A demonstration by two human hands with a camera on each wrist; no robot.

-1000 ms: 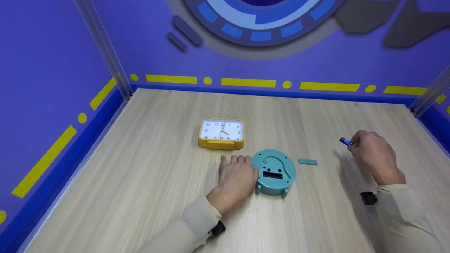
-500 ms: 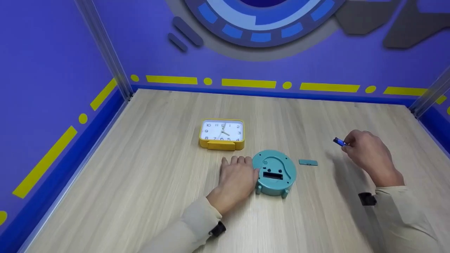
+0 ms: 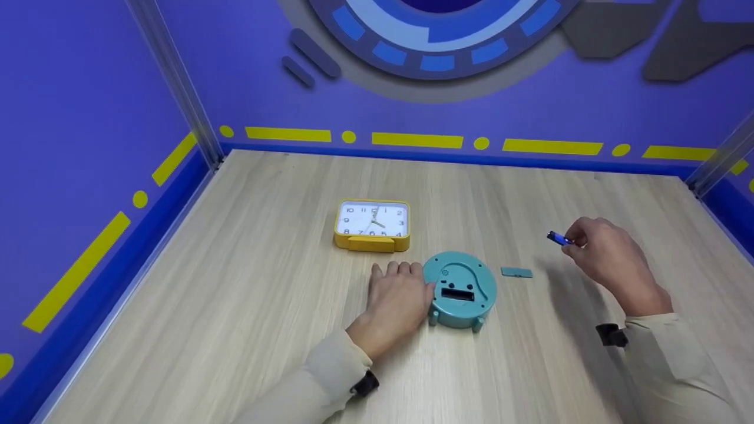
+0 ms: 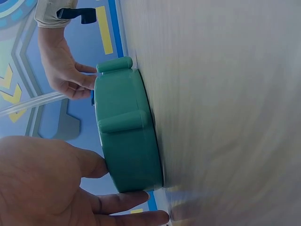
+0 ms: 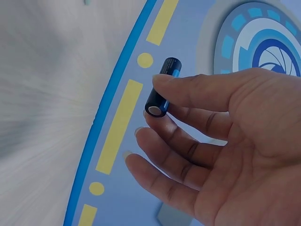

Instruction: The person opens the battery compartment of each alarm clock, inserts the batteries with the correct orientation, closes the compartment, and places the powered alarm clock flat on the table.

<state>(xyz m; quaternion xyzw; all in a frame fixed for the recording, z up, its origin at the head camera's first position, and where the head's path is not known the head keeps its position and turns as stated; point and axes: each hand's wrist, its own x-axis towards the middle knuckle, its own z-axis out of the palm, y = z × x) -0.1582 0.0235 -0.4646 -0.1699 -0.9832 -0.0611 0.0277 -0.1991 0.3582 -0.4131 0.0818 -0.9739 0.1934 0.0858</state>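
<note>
A round teal alarm clock point(image 3: 462, 274) lies back side up, two short feet toward the person, with a dark battery slot uncovered. Beside its left edge rests the left hand point(image 3: 397, 294); in the left wrist view the thumb touches the clock's rim and the fingers stretch along its side. To the right, held above the table, the right hand point(image 3: 609, 253) pinches a battery point(image 5: 162, 89) with a black-and-blue wrapper between thumb and index finger. Its flat end shows in the right wrist view. A small teal battery cover point(image 3: 516, 272) lies between clock and right hand.
Behind the left hand a yellow rectangular alarm clock point(image 3: 372, 225) lies face up. The wooden table point(image 3: 265, 194) is bounded by printed blue-purple panels point(image 3: 235, 59) at the back and sides, with metal posts point(image 3: 177, 82) at the corners.
The right hand has moved left with the battery, nearer to the teal cover and clock. The left hand, both clocks and the cover look unmoved.
</note>
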